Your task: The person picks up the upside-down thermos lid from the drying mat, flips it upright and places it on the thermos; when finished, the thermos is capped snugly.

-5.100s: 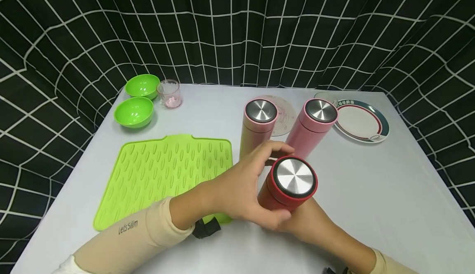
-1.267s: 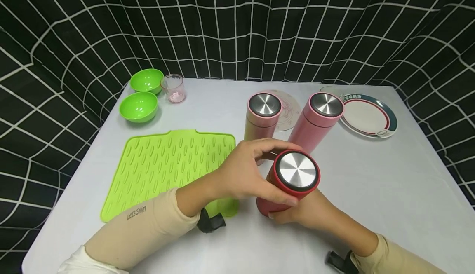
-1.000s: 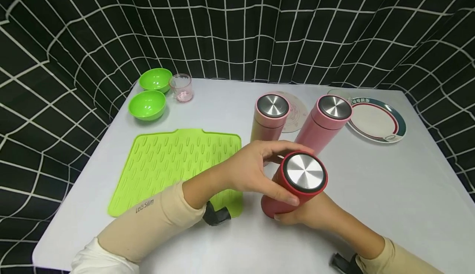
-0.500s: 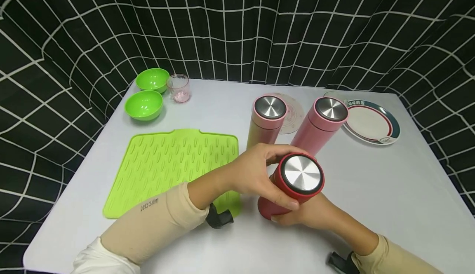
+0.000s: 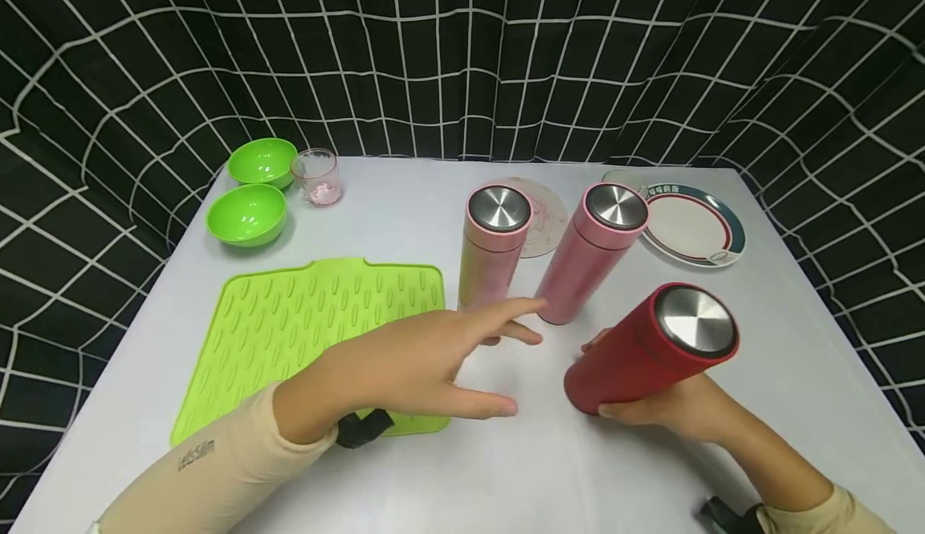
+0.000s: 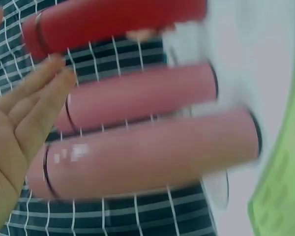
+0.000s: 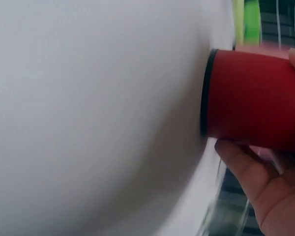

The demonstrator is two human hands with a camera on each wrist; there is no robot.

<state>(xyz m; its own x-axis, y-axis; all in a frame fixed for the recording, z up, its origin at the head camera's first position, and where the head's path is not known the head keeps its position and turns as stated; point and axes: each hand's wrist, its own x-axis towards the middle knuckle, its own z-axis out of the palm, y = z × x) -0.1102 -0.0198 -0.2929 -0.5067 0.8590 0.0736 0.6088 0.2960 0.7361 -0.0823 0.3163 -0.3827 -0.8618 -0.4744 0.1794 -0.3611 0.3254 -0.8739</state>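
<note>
A red thermos [image 5: 636, 349] with a brushed steel lid top stands right of centre in the head view. My right hand [image 5: 690, 409] grips its lower part, and in the right wrist view its dark-ringed base [image 7: 206, 93] is close to the white table. To the left, my left hand [image 5: 419, 357] is held over the table with fingers spread and nothing between them. Just beyond its fingertips stand two more thermoses, a pale pink one [image 5: 490, 269] and a deeper pink one [image 5: 581, 265]. All three line up in the left wrist view, past the left fingers [image 6: 44, 98].
A green ridged mat [image 5: 318, 325] lies under and behind the left forearm. Two green bowls [image 5: 249, 217] and a small glass [image 5: 318, 181] with pink bits inside stand at the back left. Behind the thermoses lies a round patterned disc [image 5: 545, 213]; a rimmed plate [image 5: 694, 225] is at the back right.
My left hand has let go of the red thermos's top and drawn away left. The red thermos, still in my right hand, has moved right, away from the pink ones.
</note>
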